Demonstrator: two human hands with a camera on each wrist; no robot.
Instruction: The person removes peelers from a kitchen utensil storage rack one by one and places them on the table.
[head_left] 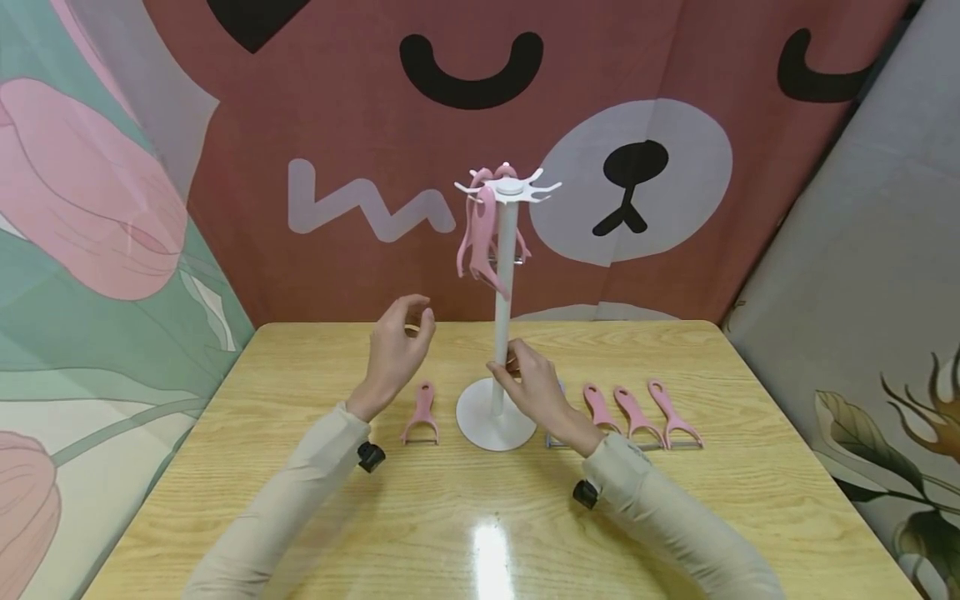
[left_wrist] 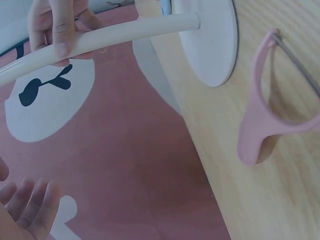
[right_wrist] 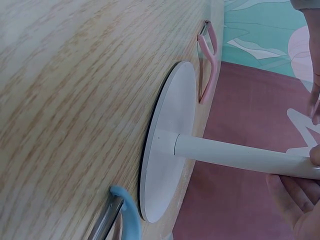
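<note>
A white stand (head_left: pixel 504 317) with a round base and a hooked top rises from the table. Several pink peelers (head_left: pixel 482 229) hang from hooks on its left and back. My right hand (head_left: pixel 534 385) grips the pole low down, fingers and thumb round it; the right wrist view shows the same hold on the pole (right_wrist: pixel 240 157). Left of the pole, my left hand (head_left: pixel 399 346) is raised above the table with loosely curved fingers, holding nothing. Below it a pink peeler (head_left: pixel 423 412) lies on the table, seen large in the left wrist view as a Y-shaped peeler (left_wrist: pixel 260 115).
Right of the base, several pink peelers (head_left: pixel 632 410) lie in a row. A blue peeler (right_wrist: pixel 131 215) lies close to the base, partly hidden by my right hand in the head view. A printed cloth (head_left: pixel 345 267) hangs behind the wooden table (head_left: pixel 300 375).
</note>
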